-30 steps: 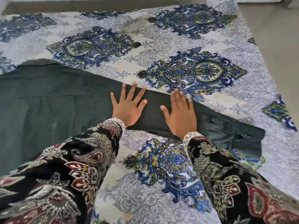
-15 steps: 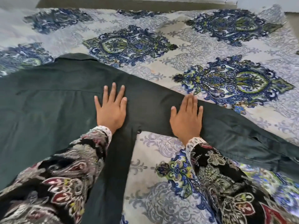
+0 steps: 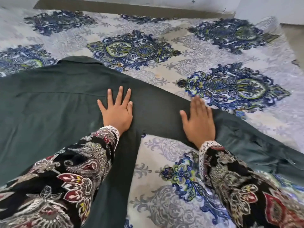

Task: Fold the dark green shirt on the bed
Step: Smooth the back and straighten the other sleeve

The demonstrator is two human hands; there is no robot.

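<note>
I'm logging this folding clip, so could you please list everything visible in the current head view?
Shirt: one, dark green, spread flat on the bed, its sleeve stretching to the right.
Bedsheet: one, white-grey with blue and green medallions, covering the bed.
Floor: grey-beige strip, far right.
Patterned sleeves: two, black with red and white paisley and lace cuffs, lower frame.
Left hand: flat, fingers spread, on the shirt near the armpit.
Right hand: flat, on the shirt's sleeve.

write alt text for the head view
Both hands, left hand and right hand, press flat on a dark green shirt spread over a patterned bedsheet. Its sleeve runs off to the right.
</note>
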